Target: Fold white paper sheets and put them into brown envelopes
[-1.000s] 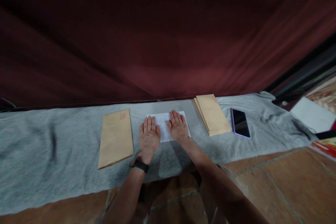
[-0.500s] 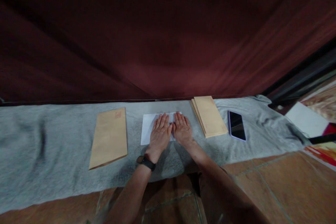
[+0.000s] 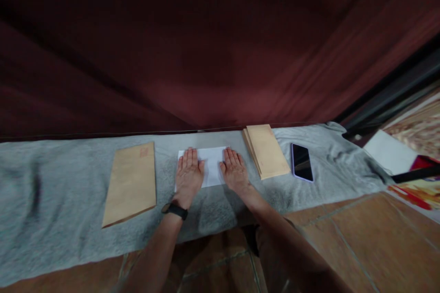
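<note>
A white sheet of paper (image 3: 212, 167) lies flat on the grey cloth (image 3: 202, 219) in front of me. My left hand (image 3: 189, 174) rests palm down on its left end, fingers stretched out and thumb pointing inward. On the right end lies my right hand (image 3: 235, 170), also flat with fingers extended. The middle of the paper shows between the two hands; its ends are partly hidden under them. To the left is a brown envelope (image 3: 132, 181) with a small red print. Several brown envelopes (image 3: 268, 152) form a stack just right of my right hand.
A phone (image 3: 302, 162) with a purple edge lies right of the stack. Dark red fabric (image 3: 213, 64) hangs behind the cloth-covered surface. Tiled floor (image 3: 340, 233) shows below its front edge. A white flat object (image 3: 390, 151) and colourful printed material (image 3: 417, 197) are at far right.
My left hand has slid left across the paper, away from the right hand, baring the paper's middle. Both hands stay flat. The whole view has shifted slightly.
</note>
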A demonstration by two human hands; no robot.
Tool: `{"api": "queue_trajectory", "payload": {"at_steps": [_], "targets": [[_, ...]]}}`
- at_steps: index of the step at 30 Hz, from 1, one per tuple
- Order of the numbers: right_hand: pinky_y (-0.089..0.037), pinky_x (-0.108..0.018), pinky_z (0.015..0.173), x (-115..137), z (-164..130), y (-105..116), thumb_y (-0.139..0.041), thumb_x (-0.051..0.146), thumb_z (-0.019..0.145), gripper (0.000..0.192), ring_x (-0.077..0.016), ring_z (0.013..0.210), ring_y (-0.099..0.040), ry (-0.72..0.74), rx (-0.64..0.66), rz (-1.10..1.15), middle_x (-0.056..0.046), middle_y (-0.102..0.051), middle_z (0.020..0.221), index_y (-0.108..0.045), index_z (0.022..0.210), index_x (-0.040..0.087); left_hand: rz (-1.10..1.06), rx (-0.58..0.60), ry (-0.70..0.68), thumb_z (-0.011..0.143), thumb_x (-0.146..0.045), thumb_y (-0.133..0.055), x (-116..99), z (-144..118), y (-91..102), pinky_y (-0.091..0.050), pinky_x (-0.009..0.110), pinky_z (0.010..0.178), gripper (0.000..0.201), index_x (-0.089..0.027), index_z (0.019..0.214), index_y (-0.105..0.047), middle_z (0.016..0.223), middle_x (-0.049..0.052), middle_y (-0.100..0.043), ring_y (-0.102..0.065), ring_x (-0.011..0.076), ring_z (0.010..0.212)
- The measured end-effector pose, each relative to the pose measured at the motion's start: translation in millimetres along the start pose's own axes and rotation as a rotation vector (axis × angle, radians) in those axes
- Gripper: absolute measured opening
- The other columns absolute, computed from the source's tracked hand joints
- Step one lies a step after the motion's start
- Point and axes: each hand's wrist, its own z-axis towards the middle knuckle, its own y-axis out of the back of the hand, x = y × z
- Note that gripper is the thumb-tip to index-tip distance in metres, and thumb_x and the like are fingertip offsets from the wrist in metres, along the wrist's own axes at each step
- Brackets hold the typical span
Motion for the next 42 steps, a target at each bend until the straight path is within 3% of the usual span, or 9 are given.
{"api": "queue_trajectory", "payload": {"at_steps": [9, 14, 18, 22, 25, 34, 38, 42], "targets": [[-0.027, -0.049, 0.120, -11, -3, 13, -0.037, 0.030, 0.105, 0.055, -0.0315, 0.147, -0.037, -0.065, 0.025, -0.014, -0.019, -0.037, 0.158, -0.040, 0.152, 0.002, 0.041, -0.036, 0.127, 0.100, -0.037, -0.029, 22, -10, 8.6, -0.023, 0.050, 0.123, 0.064, -0.002, 0.154, -0.034, 0.161, 0.021, -0.034, -0.029, 0.0304, 0.151], [-0.025, -0.047, 0.122, 15, 1, 20, -0.034, 0.031, 0.105, 0.055, -0.0279, 0.150, -0.031, 0.061, -0.003, 0.104, -0.013, -0.032, 0.162, -0.035, 0.155, 0.007, 0.040, -0.071, 0.135, 0.101, -0.034, -0.030, 18, -13, 17.2, -0.020, 0.053, 0.124, 0.061, -0.004, 0.154, -0.036, 0.163, 0.020, -0.029, -0.023, 0.0320, 0.153], [-0.024, -0.041, 0.124, 47, 0, 8, -0.034, 0.029, 0.105, 0.052, -0.0227, 0.150, -0.031, 0.173, 0.060, 0.215, -0.007, -0.035, 0.162, -0.038, 0.155, 0.012, 0.027, -0.093, -0.007, 0.102, -0.031, -0.028, 9, -11, 23.4, -0.018, 0.053, 0.124, 0.057, -0.012, 0.156, -0.035, 0.167, 0.012, -0.022, -0.012, 0.0299, 0.156], [-0.023, -0.041, 0.124, 60, -2, -5, -0.036, 0.023, 0.104, 0.051, -0.0215, 0.148, -0.035, 0.148, 0.086, 0.219, -0.009, -0.042, 0.158, -0.041, 0.153, 0.011, -0.014, 0.066, -0.141, 0.103, -0.031, -0.024, 2, -11, 19.8, -0.021, 0.047, 0.125, 0.055, -0.015, 0.153, -0.041, 0.162, 0.008, -0.036, -0.022, 0.0258, 0.154], [-0.022, -0.043, 0.124, 55, -4, -8, -0.035, 0.024, 0.104, 0.050, -0.0223, 0.148, -0.035, 0.142, 0.061, 0.178, -0.009, -0.040, 0.159, -0.042, 0.152, 0.012, -0.008, 0.101, -0.123, 0.103, -0.033, -0.024, 1, -12, 14.3, -0.018, 0.047, 0.125, 0.055, -0.014, 0.152, -0.043, 0.161, 0.009, -0.038, -0.023, 0.0254, 0.154], [-0.025, -0.046, 0.122, 22, -1, -3, -0.034, 0.032, 0.106, 0.051, -0.0258, 0.148, -0.036, 0.079, 0.022, 0.061, -0.012, -0.039, 0.159, -0.040, 0.154, 0.013, -0.048, -0.009, 0.040, 0.101, -0.034, -0.029, 16, -15, 9.0, -0.019, 0.049, 0.124, 0.060, -0.005, 0.153, -0.038, 0.162, 0.019, -0.033, -0.024, 0.0292, 0.153], [-0.025, -0.047, 0.121, 6, -2, 0, -0.034, 0.033, 0.106, 0.053, -0.0280, 0.147, -0.037, 0.035, 0.046, 0.028, -0.013, -0.039, 0.159, -0.039, 0.154, 0.010, -0.027, -0.024, 0.084, 0.100, -0.032, -0.031, 18, -17, 15.3, -0.022, 0.049, 0.122, 0.061, 0.000, 0.150, -0.040, 0.159, 0.024, -0.036, -0.031, 0.0326, 0.150], [-0.026, -0.047, 0.121, -7, -5, 7, -0.033, 0.034, 0.106, 0.055, -0.0289, 0.147, -0.038, 0.003, 0.057, 0.010, -0.014, -0.037, 0.160, -0.037, 0.154, 0.008, 0.003, -0.021, 0.112, 0.098, -0.031, -0.036, 19, -19, 31.6, -0.032, 0.052, 0.117, 0.058, -0.003, 0.147, -0.046, 0.154, 0.023, -0.045, -0.042, 0.0355, 0.143]]}}
